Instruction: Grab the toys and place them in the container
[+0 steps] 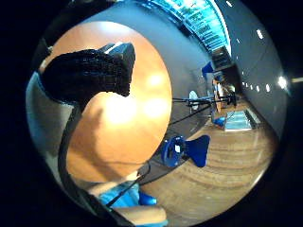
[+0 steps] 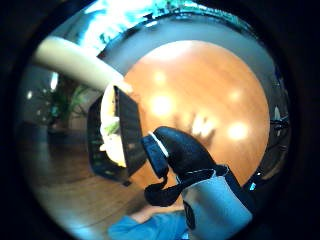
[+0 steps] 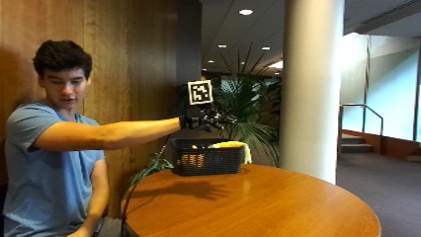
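A black mesh basket stands at the far left edge of the round wooden table. Yellow toys lie inside it and show above its rim. My gloved right hand hovers a short way above the basket on an outstretched arm, fingers spread and relaxed, holding nothing. In the thumb side palm view the basket with the yellow toys sits just past my gloved thumb. The little finger side palm view shows a gloved finger over bare tabletop.
A white pillar and a potted plant stand behind the table; a wood-panelled wall is at the left. Blue chairs and a tripod stand on the floor beyond the table's edge.
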The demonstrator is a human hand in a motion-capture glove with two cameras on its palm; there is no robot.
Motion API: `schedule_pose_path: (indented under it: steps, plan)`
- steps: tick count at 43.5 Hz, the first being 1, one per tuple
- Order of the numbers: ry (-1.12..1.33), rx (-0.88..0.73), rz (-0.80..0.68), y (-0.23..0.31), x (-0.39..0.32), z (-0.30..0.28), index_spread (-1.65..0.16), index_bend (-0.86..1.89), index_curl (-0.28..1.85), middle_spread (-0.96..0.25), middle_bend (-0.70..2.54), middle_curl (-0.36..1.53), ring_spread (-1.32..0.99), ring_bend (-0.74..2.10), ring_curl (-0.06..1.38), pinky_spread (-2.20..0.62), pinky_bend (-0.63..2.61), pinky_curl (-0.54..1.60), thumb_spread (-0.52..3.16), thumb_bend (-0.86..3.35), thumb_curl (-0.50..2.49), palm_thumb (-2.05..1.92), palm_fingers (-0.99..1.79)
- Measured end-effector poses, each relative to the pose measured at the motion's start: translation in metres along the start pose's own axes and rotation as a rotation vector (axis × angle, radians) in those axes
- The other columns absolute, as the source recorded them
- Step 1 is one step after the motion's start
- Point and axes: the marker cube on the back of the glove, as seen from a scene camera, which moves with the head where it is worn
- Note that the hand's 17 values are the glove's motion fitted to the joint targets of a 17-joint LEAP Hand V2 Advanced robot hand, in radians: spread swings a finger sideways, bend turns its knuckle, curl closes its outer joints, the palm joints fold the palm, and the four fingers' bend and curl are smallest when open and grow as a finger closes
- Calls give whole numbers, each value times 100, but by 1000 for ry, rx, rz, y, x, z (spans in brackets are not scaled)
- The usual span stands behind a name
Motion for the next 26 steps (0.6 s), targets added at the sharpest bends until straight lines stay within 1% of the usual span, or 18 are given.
schedule_pose_path:
  steps: [5, 9, 13, 19, 23, 26]
  plan:
    - [90, 1, 5, 2, 8, 2, -29, 9, 14, 6, 21, 44, 8, 54, 23, 5, 136, 32, 115, -4, 23, -4, -9]
    - [104, 4, -34, 4, 8, 3, -29, 10, 14, 6, 20, 44, 8, 54, 23, 5, 136, 32, 115, -4, 23, -4, -10]
    - [139, -3, 14, 4, 11, 5, -29, 9, 14, 6, 21, 44, 8, 53, 23, 5, 136, 32, 115, -4, 23, -4, -10]
    - [86, -14, 11, 6, 3, 6, -29, 9, 14, 6, 21, 44, 8, 53, 23, 5, 135, 32, 115, -4, 23, -4, -10]
    - [95, -10, -9, 8, 2, 8, -29, 9, 14, 6, 21, 44, 8, 53, 23, 4, 135, 32, 115, -4, 23, -4, -10]
    - [16, 2, -9, 8, -8, 7, -29, 9, 14, 6, 21, 44, 8, 53, 23, 5, 135, 32, 115, -4, 23, -4, -10]
